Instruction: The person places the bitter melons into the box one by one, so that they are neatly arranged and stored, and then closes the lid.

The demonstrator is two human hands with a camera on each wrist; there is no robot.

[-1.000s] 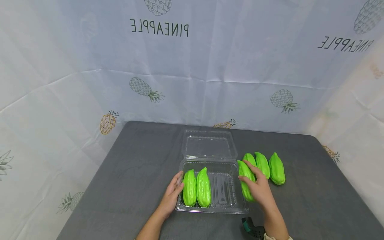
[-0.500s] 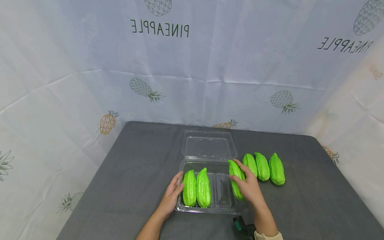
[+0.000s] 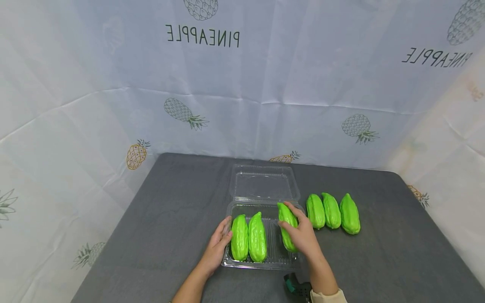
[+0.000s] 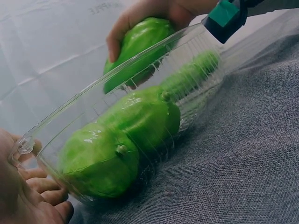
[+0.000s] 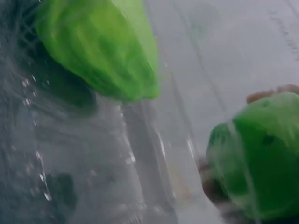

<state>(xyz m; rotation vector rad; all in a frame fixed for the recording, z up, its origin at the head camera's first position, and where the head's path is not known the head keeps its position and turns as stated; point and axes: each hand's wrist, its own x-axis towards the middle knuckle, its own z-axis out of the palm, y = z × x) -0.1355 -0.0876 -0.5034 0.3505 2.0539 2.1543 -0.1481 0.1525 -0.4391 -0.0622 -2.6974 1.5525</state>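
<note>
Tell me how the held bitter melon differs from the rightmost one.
The held bitter melon is in the right hand over the clear container; the rightmost bitter melon rests on the table. In the head view, fingers partly hide the held one; the rightmost shows whole. Both are green and ridged.

We log the person's right hand (image 3: 301, 235) farther left than before, carrying an elongated, ridged, bright-green gourd (image 3: 286, 227) from the right edge of the rectangular clear plastic container (image 3: 261, 266) to over its right part. We now see the nearest spare green gourd (image 3: 315, 211) wholly uncovered, a widened gap dividing them.
</note>
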